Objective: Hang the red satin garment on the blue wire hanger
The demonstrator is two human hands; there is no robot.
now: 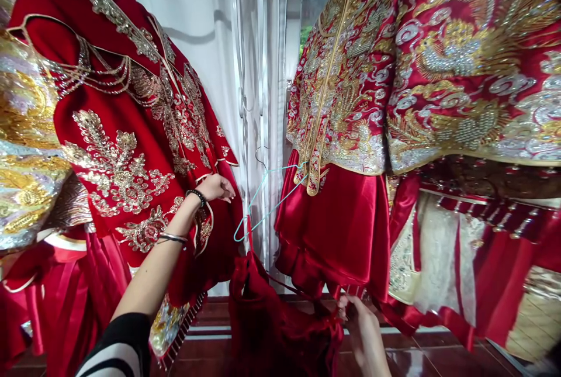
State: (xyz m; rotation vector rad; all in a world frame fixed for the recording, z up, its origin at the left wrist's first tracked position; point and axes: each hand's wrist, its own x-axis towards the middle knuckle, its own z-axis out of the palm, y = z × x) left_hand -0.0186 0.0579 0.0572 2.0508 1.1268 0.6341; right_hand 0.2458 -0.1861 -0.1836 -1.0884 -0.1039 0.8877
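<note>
My left hand (215, 189), loosely curled with its fingers partly stretched out, is in front of the red embroidered jacket (131, 108); nothing shows in its grasp. A thin turquoise hanger (269, 204) hangs tilted in the middle. From its lower left end a red strap runs down to a dark red strapped garment (280, 324), which droops low in front of me. At lower right, my right hand (362, 333) pinches the upper edge or strap of this garment. Part of the garment is out of frame below.
Red jackets with gold and silver embroidery (337, 85) hang on the right above a satin red skirt (342, 225). More sequined clothing (26, 149) hangs at far left. Behind are a white curtain (197, 9) and a metal frame (263, 73). Dark red tiles (421, 359) cover the floor.
</note>
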